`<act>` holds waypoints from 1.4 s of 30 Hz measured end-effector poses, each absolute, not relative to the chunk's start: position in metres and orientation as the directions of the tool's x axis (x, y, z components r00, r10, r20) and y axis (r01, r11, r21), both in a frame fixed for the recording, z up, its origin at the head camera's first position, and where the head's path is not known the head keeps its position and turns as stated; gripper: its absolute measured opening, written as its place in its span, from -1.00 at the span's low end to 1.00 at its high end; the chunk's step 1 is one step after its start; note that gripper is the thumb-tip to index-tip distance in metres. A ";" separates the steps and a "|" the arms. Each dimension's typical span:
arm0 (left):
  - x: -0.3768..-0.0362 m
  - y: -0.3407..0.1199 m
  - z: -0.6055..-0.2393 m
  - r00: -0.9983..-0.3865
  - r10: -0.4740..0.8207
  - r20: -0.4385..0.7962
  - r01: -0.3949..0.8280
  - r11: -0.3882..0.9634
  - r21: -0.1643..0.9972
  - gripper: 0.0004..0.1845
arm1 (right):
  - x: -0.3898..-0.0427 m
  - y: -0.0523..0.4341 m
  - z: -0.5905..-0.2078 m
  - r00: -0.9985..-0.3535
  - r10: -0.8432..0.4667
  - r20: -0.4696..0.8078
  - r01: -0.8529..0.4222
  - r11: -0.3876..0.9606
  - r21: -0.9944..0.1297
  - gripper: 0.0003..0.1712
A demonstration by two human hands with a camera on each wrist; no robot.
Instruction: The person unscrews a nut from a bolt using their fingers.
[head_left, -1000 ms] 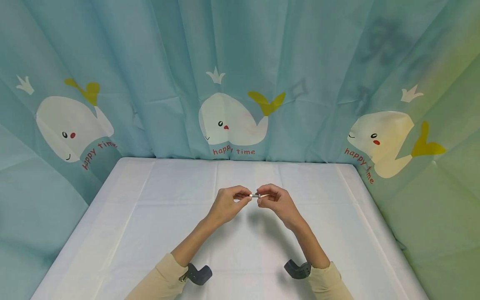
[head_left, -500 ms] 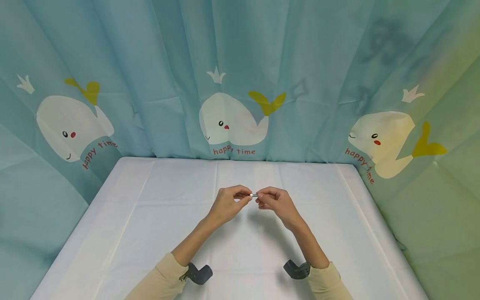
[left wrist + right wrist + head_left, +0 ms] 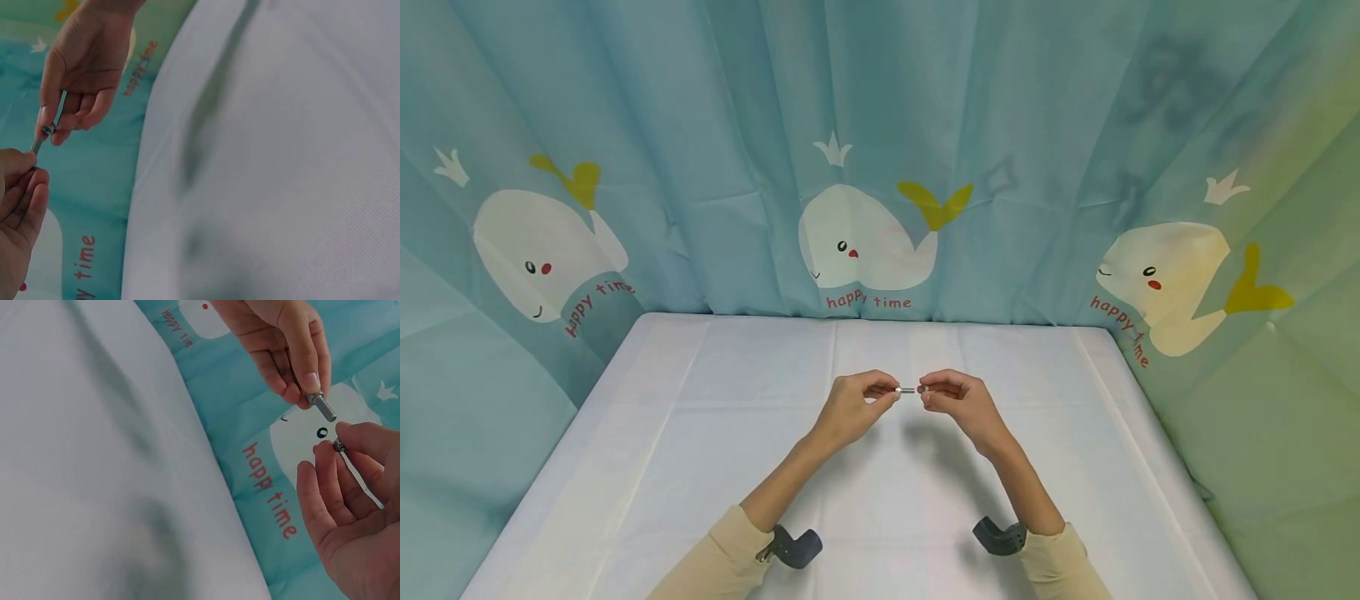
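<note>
Left hand: left hand [image 3: 850,408] held above the table, thumb and forefinger pinched on one end of the short silver metal bolt [image 3: 907,390].
Right hand: right hand [image 3: 958,402], fingertips pinched on the small silver metal nut [image 3: 339,445] at the bolt's other end.
Bolt: level between the two hands, above mid-table.
Surface: white cloth-covered table [image 3: 700,433].
Backdrop: teal curtain printed with white whales [image 3: 865,242].
Containers: cannot tell of any.
Hard to make out: the thread, and whether nut and bolt touch.
Cut off: cream sleeves [image 3: 722,562] at the lower edge.

I see my left hand [image 3: 850,408] and right hand [image 3: 961,402] meeting above the counter [image 3: 700,433], a small bolt [image 3: 907,390] between them, curtain [image 3: 880,150] behind.
</note>
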State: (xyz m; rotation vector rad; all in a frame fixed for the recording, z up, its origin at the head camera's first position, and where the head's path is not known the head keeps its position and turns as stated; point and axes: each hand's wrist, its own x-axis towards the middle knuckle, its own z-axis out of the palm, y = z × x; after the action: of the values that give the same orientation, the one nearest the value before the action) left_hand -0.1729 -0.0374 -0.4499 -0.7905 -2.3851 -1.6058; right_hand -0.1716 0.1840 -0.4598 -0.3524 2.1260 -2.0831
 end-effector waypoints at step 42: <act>-0.186 -0.053 -0.526 -0.926 0.293 0.239 0.352 0.440 0.826 -0.94 | -0.182 0.196 -0.527 -0.983 -0.178 0.034 -0.125 0.535 -0.835 -0.87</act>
State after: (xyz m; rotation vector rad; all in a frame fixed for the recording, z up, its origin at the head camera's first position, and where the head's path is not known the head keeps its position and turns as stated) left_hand -0.1857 -0.0534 -0.5263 -0.5862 -2.6144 -1.5216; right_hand -0.1823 0.1960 -0.5269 -0.2672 2.7035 -1.4645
